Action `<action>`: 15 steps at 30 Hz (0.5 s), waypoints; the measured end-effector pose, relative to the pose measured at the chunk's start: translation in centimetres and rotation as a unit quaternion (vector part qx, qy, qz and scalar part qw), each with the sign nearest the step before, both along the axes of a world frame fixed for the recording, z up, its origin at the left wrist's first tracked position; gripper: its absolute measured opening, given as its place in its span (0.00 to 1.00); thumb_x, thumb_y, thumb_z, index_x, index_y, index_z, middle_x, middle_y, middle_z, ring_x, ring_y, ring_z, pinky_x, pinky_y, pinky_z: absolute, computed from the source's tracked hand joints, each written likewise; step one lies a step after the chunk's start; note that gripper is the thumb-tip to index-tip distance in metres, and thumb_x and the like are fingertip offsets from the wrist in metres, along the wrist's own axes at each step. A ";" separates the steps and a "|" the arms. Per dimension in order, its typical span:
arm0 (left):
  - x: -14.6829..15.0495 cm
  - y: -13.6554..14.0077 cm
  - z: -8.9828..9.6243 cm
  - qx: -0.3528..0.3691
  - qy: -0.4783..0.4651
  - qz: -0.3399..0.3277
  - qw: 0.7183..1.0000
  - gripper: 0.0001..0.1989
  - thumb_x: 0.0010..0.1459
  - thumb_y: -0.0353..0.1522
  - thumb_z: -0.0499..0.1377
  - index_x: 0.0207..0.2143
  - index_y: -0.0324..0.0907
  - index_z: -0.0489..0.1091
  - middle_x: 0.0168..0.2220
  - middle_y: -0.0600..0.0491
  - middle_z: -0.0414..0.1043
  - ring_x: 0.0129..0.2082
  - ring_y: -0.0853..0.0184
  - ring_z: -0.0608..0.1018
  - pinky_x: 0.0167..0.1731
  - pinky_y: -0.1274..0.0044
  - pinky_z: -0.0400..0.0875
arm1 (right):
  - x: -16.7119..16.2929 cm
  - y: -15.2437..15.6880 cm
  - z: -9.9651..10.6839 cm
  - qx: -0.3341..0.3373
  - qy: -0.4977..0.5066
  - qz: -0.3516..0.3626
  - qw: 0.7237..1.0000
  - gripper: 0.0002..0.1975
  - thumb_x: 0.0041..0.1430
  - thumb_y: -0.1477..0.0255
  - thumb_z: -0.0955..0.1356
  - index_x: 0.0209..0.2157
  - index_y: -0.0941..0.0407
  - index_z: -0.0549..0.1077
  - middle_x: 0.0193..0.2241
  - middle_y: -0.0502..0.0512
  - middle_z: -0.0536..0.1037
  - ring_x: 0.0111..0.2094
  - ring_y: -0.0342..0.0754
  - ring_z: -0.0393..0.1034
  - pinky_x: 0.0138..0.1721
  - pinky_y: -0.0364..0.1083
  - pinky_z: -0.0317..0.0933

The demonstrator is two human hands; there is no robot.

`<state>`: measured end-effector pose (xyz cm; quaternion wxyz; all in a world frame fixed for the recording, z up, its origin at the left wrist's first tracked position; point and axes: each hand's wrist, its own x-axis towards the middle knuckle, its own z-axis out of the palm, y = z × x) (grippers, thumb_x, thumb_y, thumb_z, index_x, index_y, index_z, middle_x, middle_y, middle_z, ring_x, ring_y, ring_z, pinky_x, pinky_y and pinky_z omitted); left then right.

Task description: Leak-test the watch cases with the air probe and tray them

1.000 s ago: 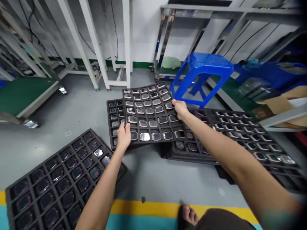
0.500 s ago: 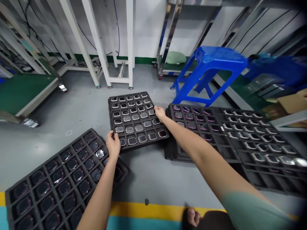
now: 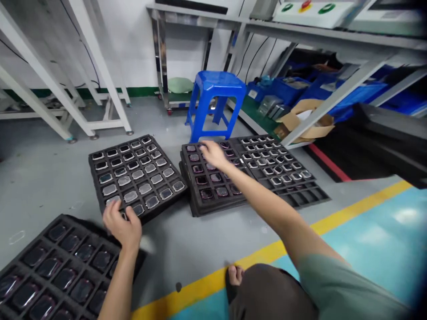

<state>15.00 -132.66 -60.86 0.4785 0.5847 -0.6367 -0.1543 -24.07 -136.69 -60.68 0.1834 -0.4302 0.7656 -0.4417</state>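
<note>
A black compartment tray (image 3: 135, 175) holds rows of rounded-square, silver-rimmed pieces that look like watch cases. At its near left corner is my left hand (image 3: 123, 226), fingers apart; whether the fingertips touch the tray is unclear. My right hand (image 3: 213, 153), fingers stretched out, hovers over or rests on a second black tray (image 3: 200, 206) of pink-rimmed, dark-faced pieces, partly hiding some. This tray sits on a stack. Beside it, another tray (image 3: 248, 166) carries silver-rimmed pieces. At the lower left lies a larger-looking tray (image 3: 71, 251) with dark glossy pieces, partly behind my left forearm.
A blue plastic stool (image 3: 218, 84) stands behind the right trays. White frame legs (image 3: 100, 66) rise at the back left. Under the bench at right are blue bins (image 3: 290, 89) and an open cardboard box (image 3: 310, 120). A yellow floor line (image 3: 260, 258) runs near my foot.
My right hand has left the middle tray's right edge and moved onto the right-hand tray. My left hand's fingers have spread at the tray corner. The view has swung right.
</note>
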 end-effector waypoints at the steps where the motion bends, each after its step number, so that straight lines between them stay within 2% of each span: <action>1: -1.8 0.9 -0.4 0.014 0.003 -0.035 0.999 0.18 0.62 0.38 0.57 0.52 0.39 0.68 0.61 0.33 0.66 0.68 0.46 0.63 0.70 0.53 0.50 | -3.0 2.8 -0.3 0.012 0.003 -0.033 0.999 0.17 0.71 0.60 0.69 0.52 0.57 0.76 0.55 0.60 0.77 0.56 0.55 0.73 0.61 0.61 0.66; 4: -8.2 3.7 -2.2 0.091 0.014 -0.162 0.982 0.16 0.63 0.40 0.57 0.49 0.41 0.72 0.51 0.39 0.75 0.54 0.51 0.77 0.60 0.58 0.69 | -9.7 10.7 -2.2 0.072 -0.007 -0.114 0.991 0.15 0.71 0.62 0.70 0.51 0.58 0.76 0.53 0.59 0.78 0.53 0.54 0.75 0.57 0.60 0.69; 5: -10.4 4.4 -3.0 0.121 0.018 -0.198 0.973 0.17 0.63 0.41 0.58 0.49 0.42 0.72 0.50 0.39 0.77 0.52 0.52 0.79 0.57 0.59 0.72 | -10.9 12.7 -3.1 0.092 -0.014 -0.130 0.987 0.14 0.70 0.63 0.70 0.50 0.58 0.76 0.51 0.59 0.79 0.51 0.53 0.75 0.55 0.59 0.70; 7: -14.2 5.6 -4.3 0.182 0.026 -0.239 0.954 0.19 0.62 0.41 0.59 0.52 0.42 0.72 0.53 0.38 0.77 0.55 0.51 0.79 0.59 0.59 0.71 | -12.0 15.5 -4.8 0.121 -0.027 -0.150 0.981 0.13 0.70 0.63 0.71 0.48 0.59 0.77 0.47 0.57 0.80 0.48 0.52 0.77 0.52 0.57 0.72; 9: -17.0 6.3 -4.9 0.241 0.032 -0.247 0.938 0.21 0.62 0.41 0.59 0.54 0.40 0.71 0.57 0.35 0.75 0.61 0.48 0.75 0.63 0.56 0.66 | -12.0 16.5 -6.1 0.136 -0.035 -0.162 0.977 0.13 0.69 0.63 0.71 0.45 0.59 0.77 0.45 0.56 0.80 0.46 0.51 0.77 0.51 0.56 0.73; 11: -18.5 6.8 -4.8 0.291 0.038 -0.242 0.925 0.23 0.64 0.39 0.58 0.58 0.39 0.69 0.60 0.33 0.73 0.65 0.48 0.72 0.66 0.55 0.62 | -11.1 16.5 -6.6 0.144 -0.040 -0.166 0.975 0.12 0.69 0.63 0.71 0.43 0.59 0.78 0.44 0.56 0.81 0.48 0.51 0.77 0.54 0.57 0.71; 14: -19.0 8.1 -3.8 0.349 0.048 -0.220 0.910 0.23 0.64 0.35 0.56 0.60 0.39 0.67 0.63 0.35 0.71 0.65 0.51 0.72 0.66 0.61 0.62 | -8.7 16.8 -5.8 0.149 -0.056 -0.148 0.976 0.12 0.66 0.61 0.72 0.38 0.57 0.78 0.44 0.60 0.82 0.53 0.57 0.76 0.62 0.64 0.63; 15: -18.9 8.6 -3.4 0.367 0.052 -0.211 0.905 0.22 0.64 0.34 0.56 0.60 0.39 0.68 0.63 0.36 0.72 0.63 0.53 0.74 0.65 0.63 0.64 | -8.0 17.1 -5.2 0.147 -0.066 -0.131 0.978 0.11 0.64 0.60 0.72 0.35 0.54 0.79 0.44 0.65 0.82 0.55 0.60 0.75 0.63 0.66 0.59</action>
